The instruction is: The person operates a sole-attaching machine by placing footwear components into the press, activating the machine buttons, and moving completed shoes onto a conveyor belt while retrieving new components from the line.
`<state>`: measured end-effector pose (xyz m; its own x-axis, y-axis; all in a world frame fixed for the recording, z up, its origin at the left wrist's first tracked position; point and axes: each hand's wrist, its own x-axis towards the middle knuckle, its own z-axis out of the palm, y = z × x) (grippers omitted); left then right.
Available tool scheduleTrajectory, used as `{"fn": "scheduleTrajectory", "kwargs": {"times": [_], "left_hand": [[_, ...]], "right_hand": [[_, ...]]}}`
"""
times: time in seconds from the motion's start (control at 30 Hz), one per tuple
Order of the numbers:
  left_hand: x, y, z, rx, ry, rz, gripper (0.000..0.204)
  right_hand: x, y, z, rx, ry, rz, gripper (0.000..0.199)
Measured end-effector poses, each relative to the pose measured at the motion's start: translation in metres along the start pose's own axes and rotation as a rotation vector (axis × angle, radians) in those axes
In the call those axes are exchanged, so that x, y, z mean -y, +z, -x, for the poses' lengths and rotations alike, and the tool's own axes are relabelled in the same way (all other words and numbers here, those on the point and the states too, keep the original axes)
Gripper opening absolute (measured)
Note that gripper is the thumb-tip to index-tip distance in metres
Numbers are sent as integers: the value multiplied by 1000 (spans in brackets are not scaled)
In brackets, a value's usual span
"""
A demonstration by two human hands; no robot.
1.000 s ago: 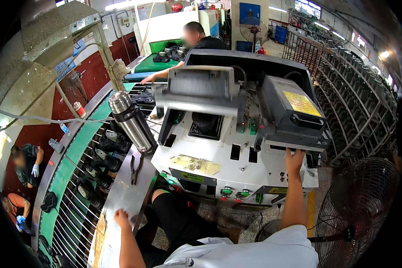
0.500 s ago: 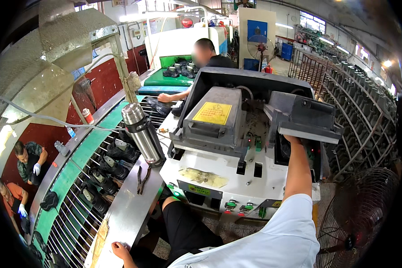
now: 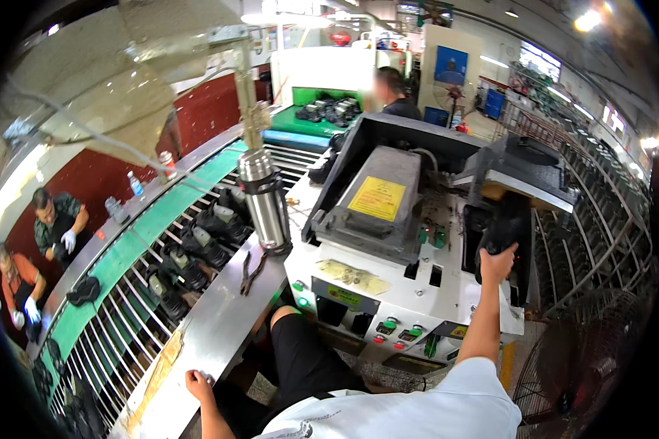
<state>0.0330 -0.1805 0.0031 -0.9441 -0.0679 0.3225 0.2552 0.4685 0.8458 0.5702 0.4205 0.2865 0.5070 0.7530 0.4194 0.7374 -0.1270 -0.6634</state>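
Observation:
My right hand [image 3: 496,265] is closed around a dark shoe [image 3: 507,228], its outline partly blurred. The shoe stands tilted up at the right bay of a white and black machine [image 3: 447,322], just under a raised black lid [image 3: 523,172]. Down at the near edge of the metal table [image 3: 223,333], my left hand [image 3: 199,382] has its fingers curled in; whatever may be inside them is hidden. A pair of pliers [image 3: 252,274] lies farther up that table, beside a steel thermos flask [image 3: 263,205].
Left of the table runs a roller conveyor [image 3: 121,344] bearing several dark shoes [image 3: 201,241], bordered by a green strip [image 3: 135,252]. Two people work beyond it; another person [image 3: 399,95] is behind the machine. A large fan [image 3: 571,366] stands at lower right, near racks [image 3: 593,219].
My right hand has come out from beneath the raised lid, bringing the dark shoe into sight. The whole view has shifted. My left hand stays by the table edge.

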Motion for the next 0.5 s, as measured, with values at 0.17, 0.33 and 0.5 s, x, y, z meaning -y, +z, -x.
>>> {"fn": "scheduleTrajectory", "kwargs": {"times": [0.17,0.33,0.5], "left_hand": [[13,12,-8,167,-123,-88,13],[-48,21,15,490,-342,146,22],[-172,37,15,880,-415,681,22]], "right_hand": [[-103,35,27,-391,-299,-261,101],[-101,26,83,-326,-294,-444,94],[-22,11,161,459,-164,-1139,67]]}}
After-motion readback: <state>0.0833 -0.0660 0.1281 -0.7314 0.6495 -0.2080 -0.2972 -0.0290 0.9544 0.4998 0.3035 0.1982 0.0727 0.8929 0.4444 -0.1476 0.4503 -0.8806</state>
